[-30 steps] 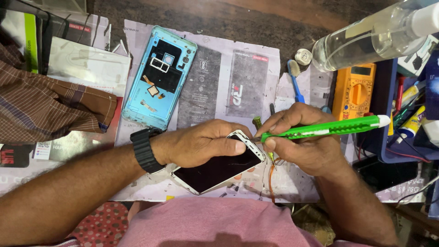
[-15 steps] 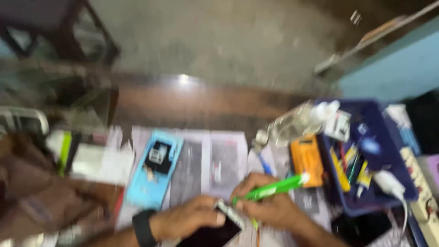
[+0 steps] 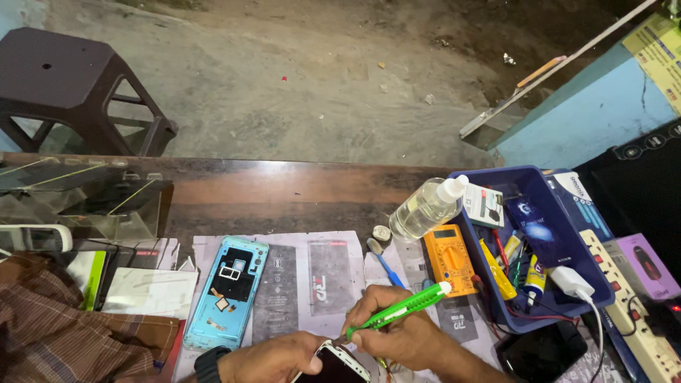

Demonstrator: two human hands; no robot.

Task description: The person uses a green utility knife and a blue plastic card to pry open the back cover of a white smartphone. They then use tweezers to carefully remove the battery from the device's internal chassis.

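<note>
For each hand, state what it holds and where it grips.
Right hand: green tool, near its tip. Left hand: phone, at its edge.

There was only one view, from a camera worn on the person's head. It looked forward and down, over the worktop toward the bare ground behind it. The hands were cut by the lower edge, very near to the lens. The far stool and the blue wall stood at the upper corners.

dirt floor, brown plastic stool, blue wall
</note>
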